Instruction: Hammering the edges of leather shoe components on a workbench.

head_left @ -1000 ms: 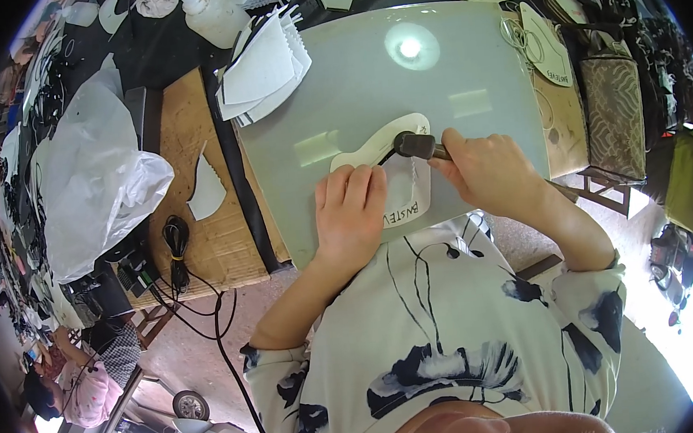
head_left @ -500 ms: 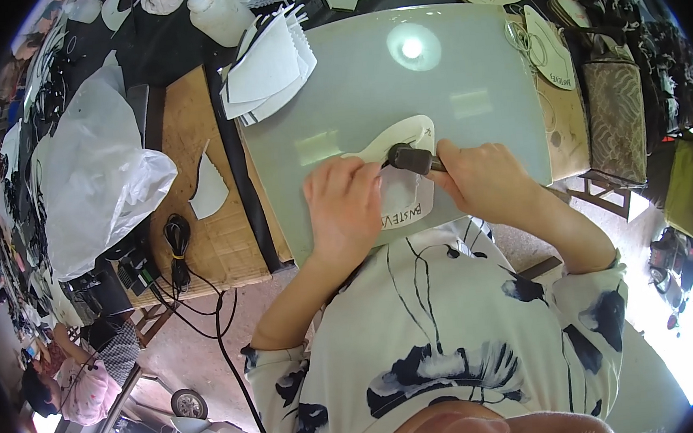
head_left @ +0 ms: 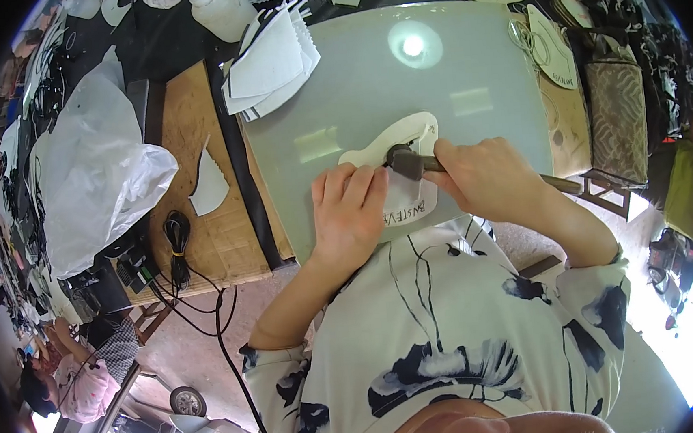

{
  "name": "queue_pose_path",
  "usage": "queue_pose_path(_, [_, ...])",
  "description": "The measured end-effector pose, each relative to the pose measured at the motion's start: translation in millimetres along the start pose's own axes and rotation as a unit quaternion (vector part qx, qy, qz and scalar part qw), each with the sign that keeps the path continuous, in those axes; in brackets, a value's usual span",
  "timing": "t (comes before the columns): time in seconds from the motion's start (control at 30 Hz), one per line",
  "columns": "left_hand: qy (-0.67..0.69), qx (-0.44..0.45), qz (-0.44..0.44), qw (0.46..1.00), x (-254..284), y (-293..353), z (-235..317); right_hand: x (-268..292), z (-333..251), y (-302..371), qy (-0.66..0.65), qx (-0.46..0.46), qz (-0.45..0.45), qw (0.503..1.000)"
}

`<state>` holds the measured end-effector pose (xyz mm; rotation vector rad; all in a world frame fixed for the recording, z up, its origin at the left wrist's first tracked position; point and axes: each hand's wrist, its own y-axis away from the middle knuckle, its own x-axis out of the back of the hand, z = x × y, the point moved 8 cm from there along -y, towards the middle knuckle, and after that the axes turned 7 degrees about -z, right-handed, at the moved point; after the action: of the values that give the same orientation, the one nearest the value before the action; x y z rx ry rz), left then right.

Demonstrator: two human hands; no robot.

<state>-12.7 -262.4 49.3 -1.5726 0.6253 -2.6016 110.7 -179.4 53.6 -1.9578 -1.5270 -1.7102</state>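
A curved cream pattern piece [head_left: 424,133] with handwritten marks lies on the smooth grey-green board [head_left: 338,103] in front of me. A whiter piece with a thin dark edge seems to lie on top of it. My left hand [head_left: 350,212] rests on the left part of these pieces, its fingers slightly bent and a little apart. My right hand [head_left: 482,175] grips a hammer [head_left: 409,164] by its wooden handle, which emerges again past the wrist. The hammer's dark head is low over the pieces, close to my left fingertips; whether it touches them I cannot tell.
A stack of white cut pieces [head_left: 270,68] lies on the board's far left corner, near a white bottle [head_left: 221,13]. Leftward are a clear plastic bag [head_left: 99,171], a loose white piece [head_left: 210,186] and a coiled black cable [head_left: 177,234]. A patterned bag [head_left: 616,110] stands right.
The hammer head has shifted slightly and tilted, and more of its handle shows beyond my right wrist. My left hand has slid a little to the right.
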Motion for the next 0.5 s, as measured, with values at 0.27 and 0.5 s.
queue_pose_path(0.27, [0.13,0.082,-0.026,0.988,5.4,1.6,-24.1,-3.7,-1.6,-1.4,0.007,0.0,-0.003,1.0])
queue_pose_path(0.5, [-0.005,-0.009,-0.009,1.0,8.8,3.9,-5.1,20.5,-12.6,4.0,-0.023,0.062,0.086,0.994])
